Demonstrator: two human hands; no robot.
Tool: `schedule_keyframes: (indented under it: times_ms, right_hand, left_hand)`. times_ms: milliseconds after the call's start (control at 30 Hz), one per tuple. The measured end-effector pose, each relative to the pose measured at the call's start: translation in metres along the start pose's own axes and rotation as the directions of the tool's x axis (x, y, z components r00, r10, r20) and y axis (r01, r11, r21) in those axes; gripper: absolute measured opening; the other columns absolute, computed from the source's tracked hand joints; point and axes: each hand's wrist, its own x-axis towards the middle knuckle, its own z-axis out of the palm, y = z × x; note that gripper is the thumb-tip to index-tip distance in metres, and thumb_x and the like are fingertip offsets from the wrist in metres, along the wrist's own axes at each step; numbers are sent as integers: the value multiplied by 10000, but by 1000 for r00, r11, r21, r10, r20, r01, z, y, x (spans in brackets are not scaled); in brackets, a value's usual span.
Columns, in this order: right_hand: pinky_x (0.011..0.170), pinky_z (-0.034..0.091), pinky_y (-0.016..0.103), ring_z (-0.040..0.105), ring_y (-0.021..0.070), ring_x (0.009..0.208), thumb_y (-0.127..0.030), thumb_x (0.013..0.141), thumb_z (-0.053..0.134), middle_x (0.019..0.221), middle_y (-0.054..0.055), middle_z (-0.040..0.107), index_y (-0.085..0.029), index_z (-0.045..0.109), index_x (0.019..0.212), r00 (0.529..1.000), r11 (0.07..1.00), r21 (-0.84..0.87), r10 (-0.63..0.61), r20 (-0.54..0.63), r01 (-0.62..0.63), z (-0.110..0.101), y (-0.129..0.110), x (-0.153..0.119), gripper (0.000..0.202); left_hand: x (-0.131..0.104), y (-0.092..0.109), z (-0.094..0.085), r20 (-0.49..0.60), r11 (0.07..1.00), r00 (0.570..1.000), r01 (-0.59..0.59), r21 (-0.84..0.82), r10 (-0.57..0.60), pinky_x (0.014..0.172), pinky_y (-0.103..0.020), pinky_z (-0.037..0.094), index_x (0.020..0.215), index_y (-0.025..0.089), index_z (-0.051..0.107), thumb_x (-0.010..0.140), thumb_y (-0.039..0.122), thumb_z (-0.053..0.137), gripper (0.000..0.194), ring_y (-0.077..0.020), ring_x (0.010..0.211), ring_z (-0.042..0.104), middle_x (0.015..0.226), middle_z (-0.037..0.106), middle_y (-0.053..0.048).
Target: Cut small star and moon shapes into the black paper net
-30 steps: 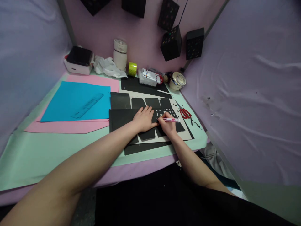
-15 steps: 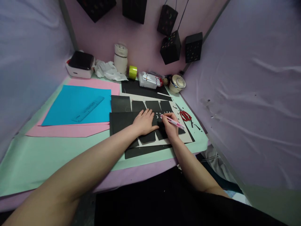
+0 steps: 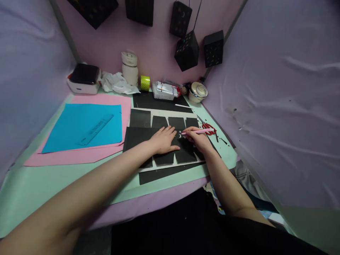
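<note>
A black card sheet (image 3: 139, 136) with tab-like flaps along its long edges lies on a white board (image 3: 145, 169). My left hand (image 3: 164, 140) rests flat on the card, fingers spread. Just right of it, small white crescent and star shapes (image 3: 180, 135) show in the black. My right hand (image 3: 198, 139) grips a slim pink pen-shaped tool (image 3: 204, 131), held low and nearly level with its tip end at these shapes. Whether the tip is a blade or a nib I cannot make out. The right hand covers part of the card.
Red-handled scissors (image 3: 209, 129) and black scraps lie to the right. A blue sheet (image 3: 66, 124) with a ruler (image 3: 97, 130) on it sits left, over pink sheets (image 3: 63, 159). Yellow tape (image 3: 145, 83), a white bottle (image 3: 130, 71) and a lidded pot (image 3: 198, 92) stand behind. Black boxes (image 3: 187, 50) hang above.
My right hand has turned, and the pink tool now lies flatter, its back end pointing right. My left hand stays pressed on the card. The view has shifted slightly.
</note>
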Motion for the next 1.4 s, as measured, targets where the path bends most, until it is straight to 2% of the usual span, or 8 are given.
schedule_keyframes:
  times_ms: [100,233,467,667,900,1233,1400]
  right_hand:
    - [524,380,239,527,123,569,-287,724,622,626,-22,630,-202,671,734,998,999,-37,-17,54,19,-2,-1,2,99]
    - [529,394,235,532,115,540,-255,718,608,617,-24,646,-199,599,675,990,998,-50,-32,136,39,0,0,8,71]
    - [528,380,230,512,114,529,-244,718,572,570,-36,612,-202,555,614,991,993,-71,-89,98,96,6,6,11,114]
    - [556,395,234,540,125,564,-232,699,583,580,-37,629,-202,582,619,985,985,-112,-115,129,130,5,8,8,86]
    - [559,408,234,560,128,563,-234,691,596,595,-34,640,-199,604,645,978,986,-105,-111,176,131,5,9,12,58]
    - [558,402,235,566,132,570,-229,687,593,598,-29,649,-196,610,640,979,984,-126,-102,178,126,6,10,12,60]
    - [576,410,238,570,132,581,-227,686,594,595,-30,646,-196,608,634,979,984,-126,-102,174,125,6,8,11,63]
  left_hand:
    - [3,-7,-6,58,997,996,-74,-4,74,1187,-388,133,1493,126,328,849,693,448,867,-264,1478,189,1590,242,-145]
    - [2,-14,-8,69,993,991,-114,-12,114,1192,-378,104,1504,132,306,859,694,434,865,-246,1485,165,1598,219,-130]
    - [-1,-14,-6,32,995,995,-99,-20,100,1193,-363,99,1501,114,306,841,726,426,908,-248,1482,174,1596,228,-138]
    - [-1,-15,-3,8,996,996,-88,-1,88,1190,-387,101,1487,124,336,823,742,427,912,-261,1477,190,1587,252,-148]
    - [0,-17,-1,0,995,995,-95,4,95,1189,-386,104,1484,118,339,820,750,415,920,-258,1476,192,1586,256,-148]
    - [-1,-17,0,-7,996,996,-89,1,89,1186,-371,100,1485,150,340,823,744,418,892,-243,1478,191,1588,254,-135]
    - [-1,-17,0,-12,996,996,-93,7,93,1186,-377,109,1485,126,339,825,745,416,908,-249,1476,195,1584,265,-140]
